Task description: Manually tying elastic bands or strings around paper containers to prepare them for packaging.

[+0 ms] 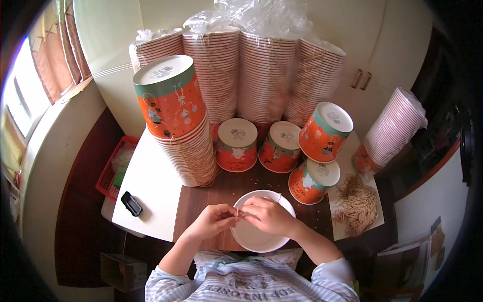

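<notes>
An open paper bucket (256,240), white inside, stands at the table's near edge in front of me. Over its rim my left hand (215,221) and my right hand (266,215) meet, fingertips pinched close together. Between them is what looks like the end of a thin string, mostly hidden by the fingers. A short pale loop of string (279,198) shows at the bucket's far right rim, just beyond my right hand. To the right lies a tangled heap of tan twine (356,206).
Upside-down orange and green buckets (237,146) stand beyond my hands, some stacked. A tall bucket stack (188,151) with twine rises at left. Plastic-wrapped stacks (266,75) line the back; another wrapped stack (392,128) leans at right. A black case (131,204) and red basket (108,173) are left.
</notes>
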The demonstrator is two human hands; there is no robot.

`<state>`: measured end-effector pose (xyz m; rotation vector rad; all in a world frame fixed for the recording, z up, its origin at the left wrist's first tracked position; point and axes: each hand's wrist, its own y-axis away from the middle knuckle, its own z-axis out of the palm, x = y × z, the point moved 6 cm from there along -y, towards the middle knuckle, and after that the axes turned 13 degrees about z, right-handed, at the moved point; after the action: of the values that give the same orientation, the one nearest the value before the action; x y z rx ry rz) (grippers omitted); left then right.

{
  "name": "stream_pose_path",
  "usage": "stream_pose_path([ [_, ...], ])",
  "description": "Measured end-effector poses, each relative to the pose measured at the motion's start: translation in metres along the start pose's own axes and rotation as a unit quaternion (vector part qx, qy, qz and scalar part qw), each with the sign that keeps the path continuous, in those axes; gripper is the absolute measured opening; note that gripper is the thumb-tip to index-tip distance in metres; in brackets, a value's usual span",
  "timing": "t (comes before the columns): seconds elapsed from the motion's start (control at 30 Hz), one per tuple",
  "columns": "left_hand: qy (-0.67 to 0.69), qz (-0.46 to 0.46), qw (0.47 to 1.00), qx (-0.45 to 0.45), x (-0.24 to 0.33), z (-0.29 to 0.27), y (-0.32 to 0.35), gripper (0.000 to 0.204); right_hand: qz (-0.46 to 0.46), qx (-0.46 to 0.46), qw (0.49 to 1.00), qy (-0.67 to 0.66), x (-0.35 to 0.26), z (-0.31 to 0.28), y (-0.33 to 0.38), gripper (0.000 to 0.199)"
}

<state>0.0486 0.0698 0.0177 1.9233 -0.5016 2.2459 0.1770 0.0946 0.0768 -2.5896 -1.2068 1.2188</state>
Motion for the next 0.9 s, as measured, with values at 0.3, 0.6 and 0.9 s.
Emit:
stream_pose_path([
  [0.3,0.052,0.017,0.998,0.019,0.000,-0.010,0.001,0.010,-0.001,0.005,1.000,0.029,0.003,0.009,0.000,0.013],
  [0.6,0.037,0.023,0.999,0.022,0.000,-0.010,0.000,0.011,-0.016,0.018,0.998,0.057,-0.003,0.016,0.000,0.014],
  [0.9,0.002,0.019,0.997,0.071,-0.003,-0.020,0.000,0.008,0.001,0.046,0.993,0.109,-0.006,0.012,0.004,0.008],
])
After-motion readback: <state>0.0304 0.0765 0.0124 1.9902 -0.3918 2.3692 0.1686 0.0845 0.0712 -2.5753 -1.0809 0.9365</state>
